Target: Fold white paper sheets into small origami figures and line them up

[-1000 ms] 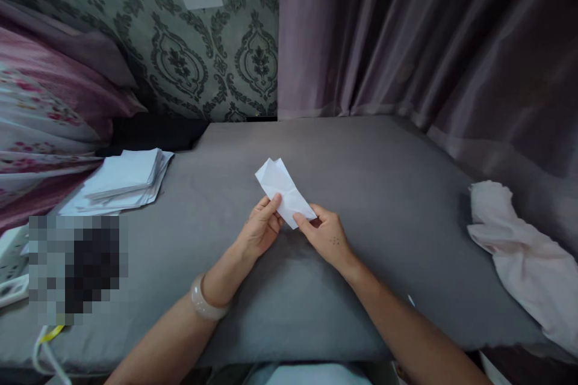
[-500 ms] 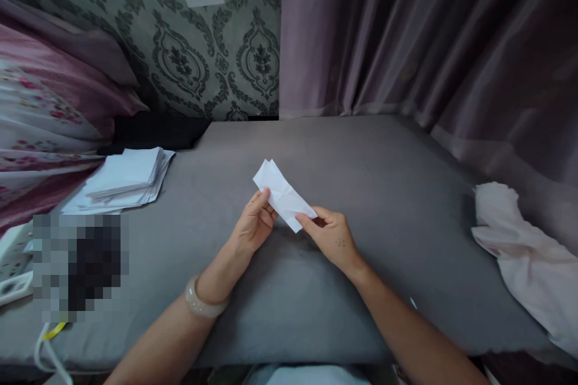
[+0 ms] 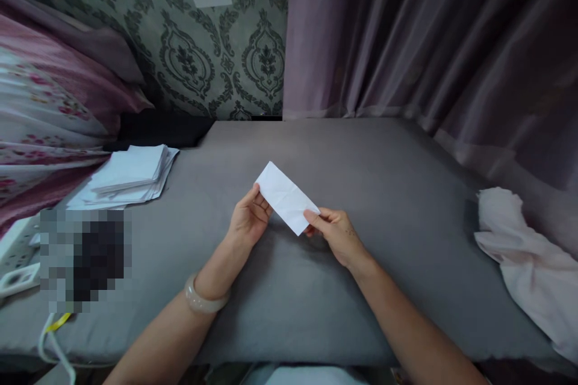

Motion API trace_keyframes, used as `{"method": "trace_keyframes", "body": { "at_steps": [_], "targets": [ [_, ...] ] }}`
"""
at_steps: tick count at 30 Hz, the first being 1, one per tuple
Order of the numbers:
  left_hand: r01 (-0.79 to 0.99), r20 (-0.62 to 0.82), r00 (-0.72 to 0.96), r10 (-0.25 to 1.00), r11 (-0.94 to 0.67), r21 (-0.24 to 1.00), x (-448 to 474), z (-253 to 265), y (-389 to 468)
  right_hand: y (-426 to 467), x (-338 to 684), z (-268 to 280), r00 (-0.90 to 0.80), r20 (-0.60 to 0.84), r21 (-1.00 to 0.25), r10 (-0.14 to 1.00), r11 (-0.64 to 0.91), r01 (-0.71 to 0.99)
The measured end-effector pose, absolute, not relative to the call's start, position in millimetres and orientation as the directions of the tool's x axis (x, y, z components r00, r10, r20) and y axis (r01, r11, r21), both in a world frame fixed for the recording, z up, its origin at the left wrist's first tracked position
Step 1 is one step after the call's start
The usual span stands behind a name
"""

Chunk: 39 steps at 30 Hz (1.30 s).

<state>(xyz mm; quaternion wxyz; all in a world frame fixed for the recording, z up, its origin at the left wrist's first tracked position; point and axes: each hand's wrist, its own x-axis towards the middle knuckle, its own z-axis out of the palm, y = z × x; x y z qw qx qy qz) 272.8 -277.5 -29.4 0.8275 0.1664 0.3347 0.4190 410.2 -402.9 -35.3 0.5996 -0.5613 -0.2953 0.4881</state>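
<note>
A folded sheet of white paper, now a narrow rectangle with faint creases across it, is held up above the grey cloth surface. My left hand pinches its upper left edge, thumb on the near face and fingers behind. At the lower right end, my right hand grips the paper between thumb and fingers. The fingertips behind the paper are partly hidden. A pale bangle circles my left wrist.
On the left lies a stack of white paper, with a black folded item behind it. A power strip and white cable sit at the near left. Crumpled pale cloth lies at right. Purple curtains hang behind.
The paper's two offset corners at the upper end now lie together as one even edge. My left thumb has shifted toward the upper left corner, and the right hand keeps its end.
</note>
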Motion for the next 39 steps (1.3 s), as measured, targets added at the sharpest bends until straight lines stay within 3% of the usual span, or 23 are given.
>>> {"method": "trace_keyframes", "body": {
  "at_steps": [5, 7, 9, 11, 14, 17, 21, 26, 35, 39],
  "targets": [
    [-0.546, -0.315, 0.492, 0.812, 0.570, 0.614, 271.1, -33.5, -277.6, -401.1, 413.0, -36.6, 0.335, -0.254, -0.924, 0.907, -0.126, -0.361],
    [-0.493, -0.259, 0.548, 0.796, 0.557, 0.668, 271.6, -37.2, -280.0, -400.3, 413.9, -37.7, 0.383, -0.237, -0.945, 0.893, -0.121, -0.303],
    [-0.442, -0.239, 0.586, 0.774, 0.553, 0.707, 272.5, -40.2, -282.7, -400.7, 413.2, -38.4, 0.477, -0.109, -0.993, 0.872, -0.078, -0.085],
    [-0.421, -0.233, 0.621, 0.749, 0.569, 0.706, 273.2, -41.2, -284.6, -402.6, 410.1, -38.5, 0.511, 0.171, -0.965, 0.843, 0.039, 0.258],
    [-0.457, -0.228, 0.660, 0.716, 0.623, 0.635, 272.9, -38.8, -285.0, -406.2, 400.7, -38.8, 0.307, 0.547, -0.716, 0.779, 0.245, 0.654],
    [-0.496, -0.267, 0.687, 0.676, 0.704, 0.509, 272.4, -35.4, -285.1, -407.7, 390.0, -42.3, 0.110, 0.651, -0.500, 0.751, 0.316, 0.806],
    [-0.469, -0.306, 0.750, 0.587, 0.797, 0.380, 273.6, -33.4, -287.8, -406.4, 383.8, -49.6, -0.024, 0.691, -0.312, 0.722, 0.328, 0.892],
    [-0.417, -0.369, 0.753, 0.545, 0.829, 0.373, 275.1, -29.1, -289.8, -405.7, 384.8, -50.0, -0.119, 0.722, -0.155, 0.681, 0.327, 0.932],
    [-0.325, -0.363, 0.826, 0.431, 0.891, 0.316, 273.4, -27.5, -291.2, -404.9, 380.6, -48.6, -0.207, 0.707, -0.101, 0.676, 0.386, 0.917],
    [-0.290, -0.391, 0.819, 0.420, 0.891, 0.349, 273.5, -27.2, -291.9, -404.2, 381.8, -48.7, -0.215, 0.708, -0.075, 0.673, 0.374, 0.924]
  ]
}}
